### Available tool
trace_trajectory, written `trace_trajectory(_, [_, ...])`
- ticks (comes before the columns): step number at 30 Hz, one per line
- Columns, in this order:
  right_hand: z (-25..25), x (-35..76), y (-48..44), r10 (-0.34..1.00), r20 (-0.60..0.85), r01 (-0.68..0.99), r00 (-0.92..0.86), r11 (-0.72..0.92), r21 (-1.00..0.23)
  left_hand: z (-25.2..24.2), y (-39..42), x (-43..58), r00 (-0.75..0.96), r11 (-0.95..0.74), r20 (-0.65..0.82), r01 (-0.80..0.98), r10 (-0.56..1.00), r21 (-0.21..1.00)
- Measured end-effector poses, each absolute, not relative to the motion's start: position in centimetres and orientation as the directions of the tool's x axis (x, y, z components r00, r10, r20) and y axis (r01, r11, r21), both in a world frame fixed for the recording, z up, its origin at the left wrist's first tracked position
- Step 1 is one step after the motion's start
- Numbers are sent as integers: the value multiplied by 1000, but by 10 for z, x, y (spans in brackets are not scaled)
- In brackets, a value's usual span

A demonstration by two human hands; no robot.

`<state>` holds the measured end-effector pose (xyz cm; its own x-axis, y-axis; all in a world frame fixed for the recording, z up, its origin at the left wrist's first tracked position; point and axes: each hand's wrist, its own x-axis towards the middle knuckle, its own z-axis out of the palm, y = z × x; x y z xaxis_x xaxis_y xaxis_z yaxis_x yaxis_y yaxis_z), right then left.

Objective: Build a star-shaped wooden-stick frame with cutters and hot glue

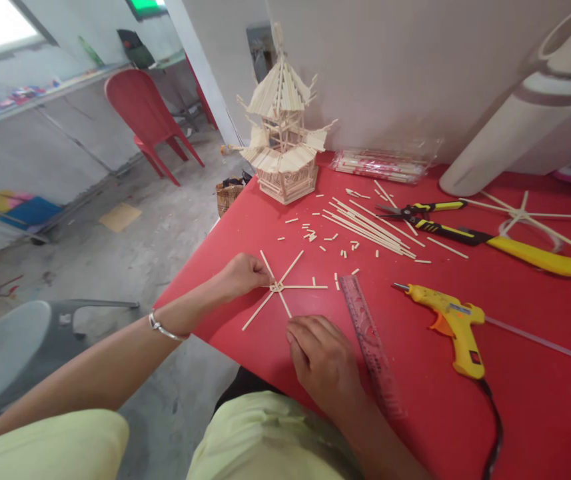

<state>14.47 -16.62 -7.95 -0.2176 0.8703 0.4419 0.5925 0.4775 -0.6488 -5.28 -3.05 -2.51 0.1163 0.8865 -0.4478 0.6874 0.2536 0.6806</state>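
Note:
A six-spoked star of thin wooden sticks (301, 287) lies on the red table, small pieces forming a ring at its hub. My left hand (245, 273) pinches at the hub's left side; what sits between thumb and finger is too small to make out, and the left spoke is partly hidden there. Fingers curled, my right hand (322, 353) grips the tip of the star's near-right spoke. A clear pinkish ruler (370, 333) lies just right of that hand. Short cut stick pieces (312, 236) are scattered beyond the star, beside a bunch of long sticks (365, 230).
On the right lie a yellow glue gun (445, 310) with a cord, yellow-black cutters (460, 230) and another stick star (520, 213). A stick pagoda model (282, 147), packaged sticks (382, 165) and a white pipe (505, 133) stand or lie at the back. The table edge (198, 233) runs left.

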Motion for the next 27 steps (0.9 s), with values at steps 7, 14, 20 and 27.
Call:
trace_trajectory(7, [-82, 144, -166, 847, 477, 613, -236, 510, -603, -26, -23, -50, 115, 249, -452, 703, 885, 666])
trace_trajectory(14, [-88, 142, -166, 822, 503, 647, -266, 540, -539, -30, -22, -51, 123, 234, -471, 743, 874, 628])
trace_trajectory(20, [-86, 142, -165, 825, 501, 643, -262, 536, -547, -29, -22, -50, 108, 241, -481, 759, 870, 605])
trace_trajectory(27, [-87, 141, -165, 824, 508, 636, -250, 535, -555, -29, -23, -50, 125, 228, -473, 751, 872, 620])
